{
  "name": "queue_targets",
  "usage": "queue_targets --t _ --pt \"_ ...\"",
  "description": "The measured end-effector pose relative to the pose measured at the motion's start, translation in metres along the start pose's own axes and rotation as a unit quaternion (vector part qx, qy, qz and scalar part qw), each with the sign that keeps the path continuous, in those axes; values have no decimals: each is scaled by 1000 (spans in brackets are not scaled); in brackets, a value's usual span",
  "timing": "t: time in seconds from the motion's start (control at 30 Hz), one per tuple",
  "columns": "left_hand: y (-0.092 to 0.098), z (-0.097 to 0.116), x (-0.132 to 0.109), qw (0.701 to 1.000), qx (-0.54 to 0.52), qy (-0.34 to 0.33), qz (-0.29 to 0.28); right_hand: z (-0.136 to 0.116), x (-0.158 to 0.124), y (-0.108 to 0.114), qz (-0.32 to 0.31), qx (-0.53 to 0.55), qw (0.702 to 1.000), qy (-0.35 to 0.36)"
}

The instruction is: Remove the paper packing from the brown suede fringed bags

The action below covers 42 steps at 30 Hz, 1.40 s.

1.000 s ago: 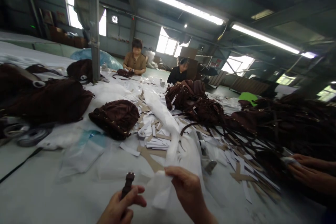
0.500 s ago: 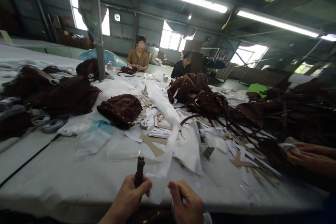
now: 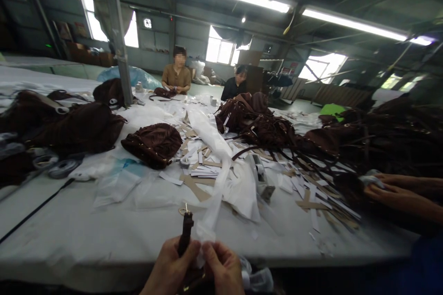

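Observation:
My left hand (image 3: 175, 260) is closed at the front edge of the table, holding a dark brown strap (image 3: 186, 233) that stands upright with a gold buckle (image 3: 185, 212) at its top. Close beside it, my right hand (image 3: 223, 265) pinches the lower end of a long translucent white sheet (image 3: 216, 203), near the left thumb. The fingertips of both hands almost meet there. Below the hands, part of a dark item with a gold-coloured piece shows dimly. Clear, crumpled plastic (image 3: 258, 279) hangs by my right wrist.
A brown bag (image 3: 154, 144) lies ahead, with more brown bags (image 3: 83, 126) at left and a large pile (image 3: 256, 117) beyond. White and tan strips (image 3: 204, 170) are scattered mid-table. Another person's hands (image 3: 398, 191) work at right; two people sit across the table.
My right hand has moved left to meet the left hand and now pinches the white sheet. The buckle shows more fully above the strap. The whole view has shifted slightly.

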<state>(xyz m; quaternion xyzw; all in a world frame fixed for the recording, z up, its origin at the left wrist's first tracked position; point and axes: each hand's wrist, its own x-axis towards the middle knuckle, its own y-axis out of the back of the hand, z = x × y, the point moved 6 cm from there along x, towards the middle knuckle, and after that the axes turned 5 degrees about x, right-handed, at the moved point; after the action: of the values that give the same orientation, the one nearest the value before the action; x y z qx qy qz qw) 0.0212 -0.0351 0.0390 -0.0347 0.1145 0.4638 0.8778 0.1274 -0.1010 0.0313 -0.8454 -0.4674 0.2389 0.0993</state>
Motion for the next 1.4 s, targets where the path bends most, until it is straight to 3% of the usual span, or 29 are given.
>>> queue_targets --t 0.2,0.37,0.57,0.9,1.1,1.23,1.4 --pt "-1 -9 6 994 -94 46 -27 5 0 3 12 -75 996 36" --pt "2 -3 2 1000 -17 17 4 20 5 9 0 -58 998 -27" --pt "3 2 0 998 56 -24 36 20 -1 -1 -40 27 997 -62" --pt "12 3 -4 999 -9 -12 -32 -1 1 13 98 208 971 -68" --pt "8 15 -9 988 -88 14 -125 -19 -1 13 138 246 958 -52" --pt "2 4 -2 976 -185 89 -70 -18 0 6 130 243 959 -60" --pt "-5 1 2 975 -207 84 10 -6 5 -4 81 238 966 -60"
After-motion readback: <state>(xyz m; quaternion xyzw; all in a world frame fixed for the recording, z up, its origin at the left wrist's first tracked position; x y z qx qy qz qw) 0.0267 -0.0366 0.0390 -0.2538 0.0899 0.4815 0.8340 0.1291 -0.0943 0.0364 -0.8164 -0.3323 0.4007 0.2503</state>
